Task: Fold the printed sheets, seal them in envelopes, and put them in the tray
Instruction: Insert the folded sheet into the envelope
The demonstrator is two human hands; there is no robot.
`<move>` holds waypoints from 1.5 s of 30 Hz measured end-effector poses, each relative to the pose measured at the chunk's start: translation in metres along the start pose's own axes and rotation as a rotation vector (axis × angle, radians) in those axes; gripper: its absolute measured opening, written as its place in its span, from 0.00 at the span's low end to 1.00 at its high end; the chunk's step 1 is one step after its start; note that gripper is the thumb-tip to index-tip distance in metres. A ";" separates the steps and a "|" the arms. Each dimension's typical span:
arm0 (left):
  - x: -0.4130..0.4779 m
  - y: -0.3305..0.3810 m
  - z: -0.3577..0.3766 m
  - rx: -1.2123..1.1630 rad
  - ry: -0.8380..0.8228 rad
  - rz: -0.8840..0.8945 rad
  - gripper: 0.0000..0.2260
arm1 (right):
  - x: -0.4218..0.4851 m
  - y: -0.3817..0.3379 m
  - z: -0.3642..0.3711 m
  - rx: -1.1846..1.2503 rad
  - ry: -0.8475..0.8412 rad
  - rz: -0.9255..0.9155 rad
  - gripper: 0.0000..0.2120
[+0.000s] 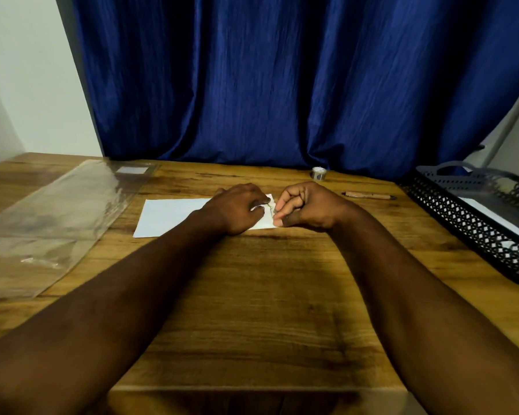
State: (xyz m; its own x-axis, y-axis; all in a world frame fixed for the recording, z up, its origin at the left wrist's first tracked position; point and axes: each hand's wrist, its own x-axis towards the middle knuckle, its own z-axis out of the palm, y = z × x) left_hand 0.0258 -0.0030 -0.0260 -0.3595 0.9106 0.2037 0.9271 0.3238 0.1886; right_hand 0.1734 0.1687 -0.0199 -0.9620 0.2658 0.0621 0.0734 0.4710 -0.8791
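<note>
ok, i see both hands, left (pixel 237 209) and right (pixel 304 206), pinched at the envelope's (pixel 168 215) right end; its long axis runs left-right.

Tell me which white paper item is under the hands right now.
The envelope at the table's centre, pinned by the left hand and right hand; the other white sheet lies in the black tray.
</note>
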 end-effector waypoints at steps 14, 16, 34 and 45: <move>0.007 -0.008 0.008 -0.009 0.050 0.019 0.19 | 0.001 -0.001 0.022 -0.132 0.289 -0.023 0.06; 0.007 -0.008 0.009 -0.018 0.045 0.012 0.18 | 0.013 0.009 0.027 -0.210 0.440 -0.048 0.05; -0.001 -0.003 0.003 -0.081 0.069 -0.078 0.22 | 0.032 0.011 0.023 -0.296 0.345 0.105 0.10; 0.001 -0.018 0.002 0.003 0.087 -0.177 0.21 | 0.031 0.008 0.024 -0.333 0.349 0.144 0.22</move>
State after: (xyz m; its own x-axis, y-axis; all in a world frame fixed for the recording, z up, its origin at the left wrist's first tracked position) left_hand 0.0096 -0.0076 -0.0314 -0.5243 0.8140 0.2502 0.8491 0.4776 0.2256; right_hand 0.1379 0.1601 -0.0363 -0.7946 0.5868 0.1556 0.3339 0.6365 -0.6953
